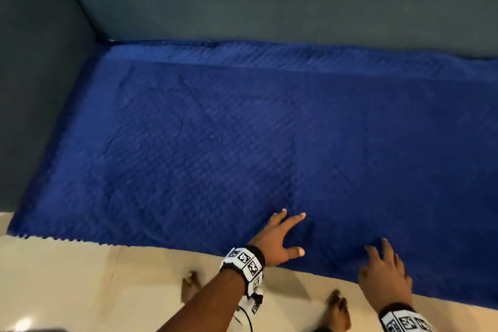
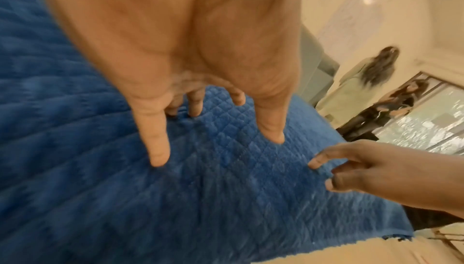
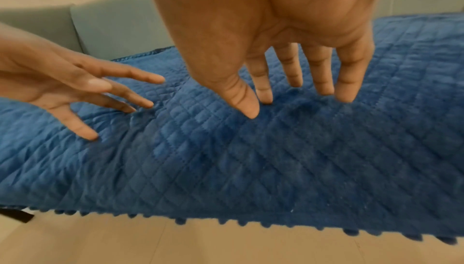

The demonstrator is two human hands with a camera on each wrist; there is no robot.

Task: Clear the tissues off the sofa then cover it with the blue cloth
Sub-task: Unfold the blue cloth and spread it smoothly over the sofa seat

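The quilted blue cloth (image 1: 242,137) lies spread over the seat of the grey-green sofa (image 1: 242,3), reaching its backrest and left arm. My left hand (image 1: 280,237) is open near the front edge, fingers spread, tips touching the cloth (image 2: 226,169). My right hand (image 1: 382,269) is open just to its right, fingertips on the cloth (image 3: 276,159) too. In the left wrist view my left hand (image 2: 213,125) fills the top and my right hand (image 2: 351,173) reaches in from the right. In the right wrist view my right hand (image 3: 288,89) shows above and my left hand (image 3: 95,93) beside it. No tissues are in view.
Beige tiled floor (image 1: 94,286) runs along the sofa's front, with my bare feet (image 1: 336,310) on it. The cloth's scalloped hem (image 3: 226,220) hangs over the front edge. Two people (image 2: 371,81) stand in the background of the left wrist view.
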